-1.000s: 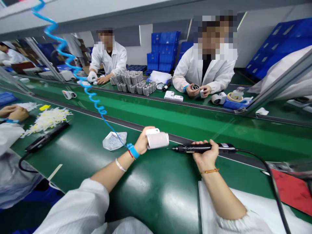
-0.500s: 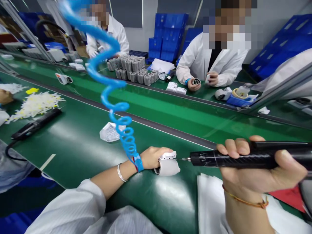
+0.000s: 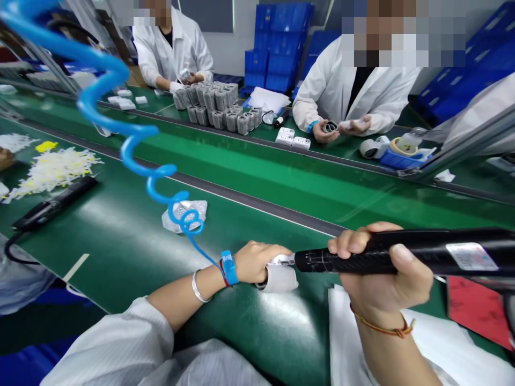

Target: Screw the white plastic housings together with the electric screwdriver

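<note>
My left hand [image 3: 253, 261] is closed on a small white device with a rolled grey cuff [image 3: 281, 280], holding it on the green tabletop. It looks like a wrist blood pressure monitor. A black electric screwdriver [image 3: 362, 254] lies level in my right hand [image 3: 386, 284], fingers wrapped around its body. The screwdriver's nose meets the right end of the white housing, and its bit is hidden there. A blue coiled cord [image 3: 161, 171] runs up and left from the blue band [image 3: 228, 267] on my left wrist.
A white tray of small screws [image 3: 183, 215] sits beyond my left hand. White sheets [image 3: 341, 327] and a red sheet [image 3: 477, 311] lie at right. Another black screwdriver [image 3: 56, 201] and a pile of white strips [image 3: 60, 169] are at left. Two co-workers sit across the green conveyor [image 3: 241, 171].
My right hand has moved left with the screwdriver, closing the gap to the monitor. The coiled cord has swung left and stretched. My left hand has stayed nearly still.
</note>
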Demonstrator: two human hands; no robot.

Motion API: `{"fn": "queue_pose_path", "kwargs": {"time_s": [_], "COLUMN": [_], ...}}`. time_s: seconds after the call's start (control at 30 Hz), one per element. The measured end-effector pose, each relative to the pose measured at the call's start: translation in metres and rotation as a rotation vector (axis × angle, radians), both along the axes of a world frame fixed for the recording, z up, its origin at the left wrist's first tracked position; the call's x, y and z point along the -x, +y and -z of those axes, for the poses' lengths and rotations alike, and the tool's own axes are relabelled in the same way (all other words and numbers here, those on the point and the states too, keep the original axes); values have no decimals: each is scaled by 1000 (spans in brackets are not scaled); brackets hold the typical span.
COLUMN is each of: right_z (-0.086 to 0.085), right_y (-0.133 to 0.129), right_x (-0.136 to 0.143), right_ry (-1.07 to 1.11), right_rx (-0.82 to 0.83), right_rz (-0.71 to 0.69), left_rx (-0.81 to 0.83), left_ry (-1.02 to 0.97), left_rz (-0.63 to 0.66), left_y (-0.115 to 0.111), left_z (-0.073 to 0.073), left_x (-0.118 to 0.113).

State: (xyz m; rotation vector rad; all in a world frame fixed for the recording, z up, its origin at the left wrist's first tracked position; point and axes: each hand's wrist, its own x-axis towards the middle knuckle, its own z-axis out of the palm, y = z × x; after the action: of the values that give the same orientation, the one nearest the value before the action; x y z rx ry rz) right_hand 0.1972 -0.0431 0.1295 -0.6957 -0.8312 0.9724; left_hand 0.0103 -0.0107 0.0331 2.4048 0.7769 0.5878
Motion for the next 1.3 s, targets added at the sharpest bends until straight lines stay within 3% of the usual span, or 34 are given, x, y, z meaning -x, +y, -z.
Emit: {"fn": "queue_pose_path", "kwargs": {"time_s": [0.5, 1.0, 1.3], "right_z": [4, 11, 14], "right_y": [5, 5, 5], "right_x": [1, 3, 4], "right_ry": [27, -21, -1], "right_rx": [55, -103, -118], "right_rz": [46, -1, 14], "left_rx": [-58, -62, -59], "left_ry": [42, 81, 96], "left_rz": [-11, -5, -17], "left_y": [-2, -3, -5], "left_z": [-5, -6, -7], "left_x": [-5, -4, -5]}}
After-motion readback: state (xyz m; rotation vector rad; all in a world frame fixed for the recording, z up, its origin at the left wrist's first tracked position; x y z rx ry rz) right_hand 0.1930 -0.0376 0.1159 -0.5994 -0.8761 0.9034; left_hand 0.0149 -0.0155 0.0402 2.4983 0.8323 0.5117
